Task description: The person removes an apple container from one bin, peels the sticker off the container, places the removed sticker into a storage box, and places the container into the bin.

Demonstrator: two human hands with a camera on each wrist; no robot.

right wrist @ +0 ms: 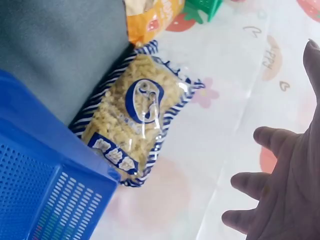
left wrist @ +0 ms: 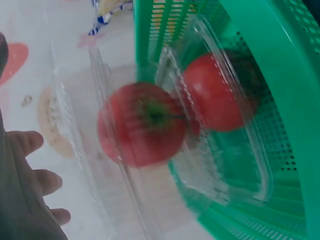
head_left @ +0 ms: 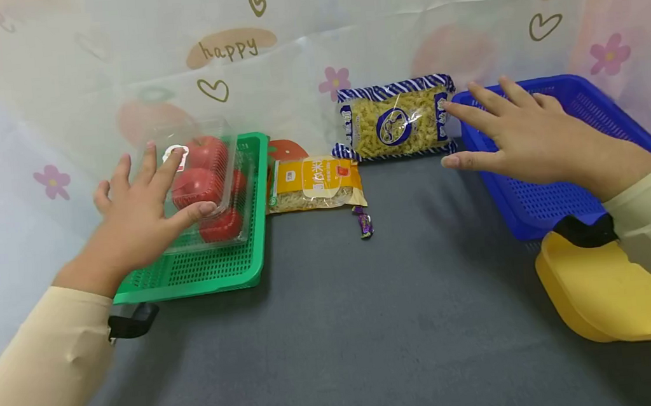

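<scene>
My left hand, fingers spread, is over the green basket beside a clear plastic box of red fruit; in the left wrist view its fingers stand apart from the box. My right hand hovers with spread fingers above the blue basket, holding nothing. Just left of it a striped pasta bag leans against the backdrop. In the right wrist view, a gap separates the fingers from the pasta bag.
An orange bag lies between the green basket and the pasta bag, with a small purple-wrapped piece in front of it. A yellow container stands at the right on the grey table, below the blue basket. The printed backdrop rises behind.
</scene>
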